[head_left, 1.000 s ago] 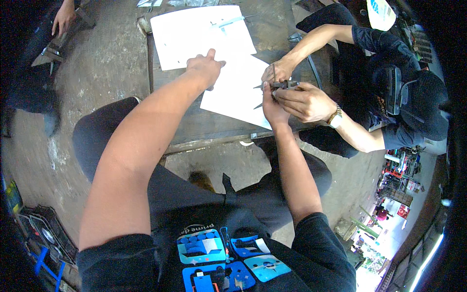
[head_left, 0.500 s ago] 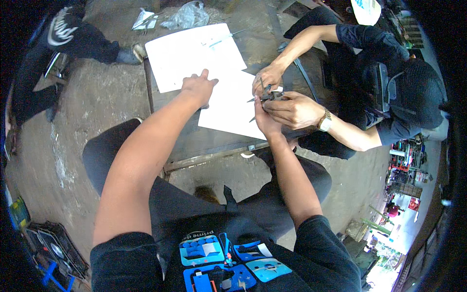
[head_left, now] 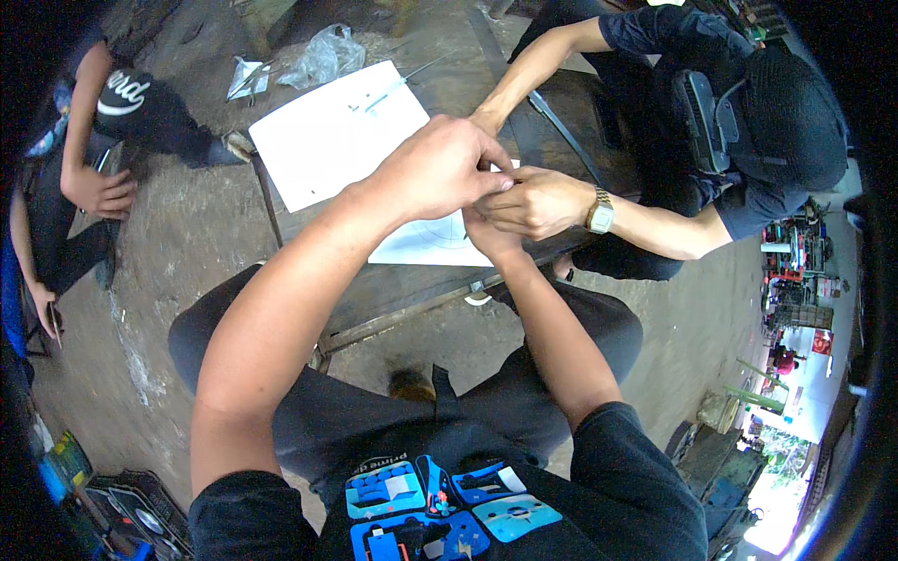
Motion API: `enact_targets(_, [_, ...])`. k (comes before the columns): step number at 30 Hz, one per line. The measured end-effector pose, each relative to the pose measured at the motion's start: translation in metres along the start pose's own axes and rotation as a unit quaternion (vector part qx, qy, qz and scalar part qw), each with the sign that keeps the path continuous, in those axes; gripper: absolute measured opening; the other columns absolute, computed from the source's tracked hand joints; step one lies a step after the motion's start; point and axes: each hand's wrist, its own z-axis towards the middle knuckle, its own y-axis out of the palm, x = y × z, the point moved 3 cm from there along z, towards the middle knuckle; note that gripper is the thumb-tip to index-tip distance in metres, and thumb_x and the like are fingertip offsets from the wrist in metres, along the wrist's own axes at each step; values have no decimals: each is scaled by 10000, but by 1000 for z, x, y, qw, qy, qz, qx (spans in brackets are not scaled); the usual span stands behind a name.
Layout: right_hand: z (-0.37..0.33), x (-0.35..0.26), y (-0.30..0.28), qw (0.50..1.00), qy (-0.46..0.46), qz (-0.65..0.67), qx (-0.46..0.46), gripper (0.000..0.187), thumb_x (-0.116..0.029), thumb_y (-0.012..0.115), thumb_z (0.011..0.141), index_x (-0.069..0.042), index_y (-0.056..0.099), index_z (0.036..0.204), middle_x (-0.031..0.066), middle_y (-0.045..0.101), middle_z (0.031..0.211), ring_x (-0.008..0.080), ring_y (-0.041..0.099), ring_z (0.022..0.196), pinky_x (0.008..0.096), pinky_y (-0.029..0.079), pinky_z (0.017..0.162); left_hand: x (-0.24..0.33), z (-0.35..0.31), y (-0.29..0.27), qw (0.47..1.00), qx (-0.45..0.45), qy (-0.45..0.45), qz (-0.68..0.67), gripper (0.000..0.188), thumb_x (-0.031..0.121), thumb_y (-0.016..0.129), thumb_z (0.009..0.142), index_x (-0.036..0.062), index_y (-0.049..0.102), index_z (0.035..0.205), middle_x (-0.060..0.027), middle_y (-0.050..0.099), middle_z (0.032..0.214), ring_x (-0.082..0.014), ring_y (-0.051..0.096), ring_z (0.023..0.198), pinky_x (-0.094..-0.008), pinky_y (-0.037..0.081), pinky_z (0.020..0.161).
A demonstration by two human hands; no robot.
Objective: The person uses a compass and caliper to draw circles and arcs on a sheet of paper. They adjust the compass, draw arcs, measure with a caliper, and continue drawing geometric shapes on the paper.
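My left hand is over the table, thumb and fingers closed in a pinch against a co-worker's hand. What it pinches is too covered to make out; only a small dark bit of a metal tool shows there. My right hand comes up from below and meets both hands, its fingers mostly hidden. Beneath the hands lies a white sheet with a thin curved line drawn on it. Farther left is another white sheet, a slim pale bluish item on it.
The low dark table stands before my knees. A clear plastic bag and a small packet lie beyond the sheets. A dark strip lies by the co-worker at right. Another person's hand is at far left.
My left hand has lifted off the paper and moved right to the co-worker's hand. The pointed dark tool seen there before is now mostly covered. The view has shifted slightly.
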Motion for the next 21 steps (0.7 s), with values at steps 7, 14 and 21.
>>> enact_targets(7, [-1, 3, 7, 984, -124, -27, 127, 226, -134, 677, 890, -28, 661, 1088, 149, 669, 1071, 327, 612, 1052, 456, 475, 886, 10, 4, 4, 996, -8, -42, 75, 157, 137, 765, 827, 51, 791, 955, -203, 735, 875, -331, 735, 815, -410, 567, 774])
enact_targets(14, [-32, 50, -2, 974, 4, 171, -150, 432, -332, 540, 1012, -52, 562, 1340, 111, 564, 1381, 230, 536, 1244, 355, 375, 1101, 13, 11, 7, 994, -30, -30, 105, 139, 112, 746, 823, 46, 789, 938, -215, 720, 845, -355, 725, 803, -424, 564, 766])
enact_targets(21, [21, 85, -6, 681, 61, 676, -273, 403, -240, 539, 1021, 1, 539, 1344, 97, 625, 1201, 188, 608, 1089, 317, 479, 914, 14, 11, 7, 992, -40, -44, 111, 142, 105, 734, 824, 43, 787, 941, -211, 727, 860, -354, 725, 820, -430, 560, 793])
